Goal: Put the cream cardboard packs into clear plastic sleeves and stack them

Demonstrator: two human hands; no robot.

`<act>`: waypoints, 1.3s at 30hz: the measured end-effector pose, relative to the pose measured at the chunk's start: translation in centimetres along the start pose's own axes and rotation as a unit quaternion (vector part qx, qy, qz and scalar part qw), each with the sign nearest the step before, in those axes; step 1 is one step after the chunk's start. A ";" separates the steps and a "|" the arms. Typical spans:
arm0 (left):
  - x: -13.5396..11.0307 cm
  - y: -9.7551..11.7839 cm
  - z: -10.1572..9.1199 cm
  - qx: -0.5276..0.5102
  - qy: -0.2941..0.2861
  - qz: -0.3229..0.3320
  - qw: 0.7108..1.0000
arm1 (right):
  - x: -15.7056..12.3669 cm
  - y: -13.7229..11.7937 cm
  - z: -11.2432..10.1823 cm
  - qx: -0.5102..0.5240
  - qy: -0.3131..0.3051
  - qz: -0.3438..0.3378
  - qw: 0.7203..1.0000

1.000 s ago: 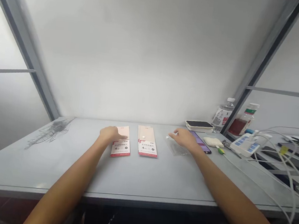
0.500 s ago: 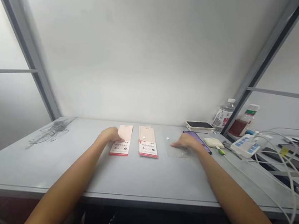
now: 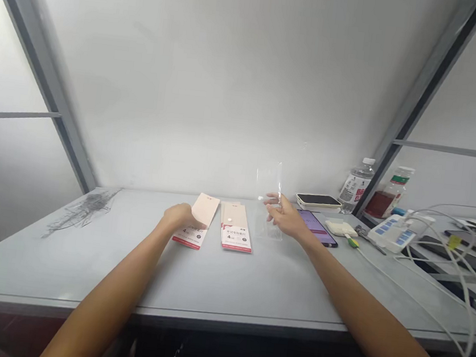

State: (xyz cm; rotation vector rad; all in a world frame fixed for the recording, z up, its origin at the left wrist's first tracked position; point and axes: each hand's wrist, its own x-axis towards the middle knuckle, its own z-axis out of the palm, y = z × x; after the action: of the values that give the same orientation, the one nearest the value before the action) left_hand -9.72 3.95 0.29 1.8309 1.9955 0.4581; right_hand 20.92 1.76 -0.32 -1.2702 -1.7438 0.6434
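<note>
My left hand (image 3: 177, 217) holds a pale pink printed card (image 3: 206, 209) by its left side, and the card lies tilted with its top to the right. The fingertips are partly hidden. In my right hand (image 3: 289, 217) a clear plastic pouch (image 3: 269, 179) with a small white button stands raised off the desk, pinched at its right side. Between my hands lies a small stack of similar pink cards (image 3: 237, 237), the top one apparently in a clear pouch with a white button.
To the right of my right hand lies a phone with a lit purple screen (image 3: 318, 230). Behind it is another phone (image 3: 318, 201). A white block (image 3: 341, 228), bottles (image 3: 356, 183), a power strip (image 3: 393, 233) and cables crowd the right side. Dark scribble-like marks (image 3: 83, 209) show at left.
My right hand has lifted the clear pouch from the desk to a raised position. The card in my left hand has turned clockwise. The middle stack has stayed put.
</note>
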 end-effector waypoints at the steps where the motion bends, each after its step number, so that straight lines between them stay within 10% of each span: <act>1: -0.1 0.3 -0.2 0.016 -0.013 -0.019 1.000 | -0.2 -0.2 0.2 0.033 -0.009 -0.020 0.999; 16: -6.4 7.0 1.3 -0.261 0.136 0.274 0.915 | -1.6 -1.3 2.4 0.052 0.031 -0.102 0.993; 26: -7.5 7.6 2.7 -0.282 0.048 0.239 0.928 | -2.1 -2.5 2.4 0.017 0.041 -0.140 0.989; 32: -7.0 7.3 2.4 -0.247 0.108 0.215 0.939 | -2.4 -2.8 2.5 0.026 0.029 -0.158 0.987; 39: -6.5 7.2 2.5 -0.288 0.116 0.249 0.917 | -2.6 -3.4 2.3 0.250 -0.033 -0.095 0.963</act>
State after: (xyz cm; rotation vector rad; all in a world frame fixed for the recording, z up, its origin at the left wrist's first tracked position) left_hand -1.84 -1.90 2.10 1.9148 1.2744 1.3107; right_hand 17.56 -1.65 0.36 -0.7308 -1.5940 0.9460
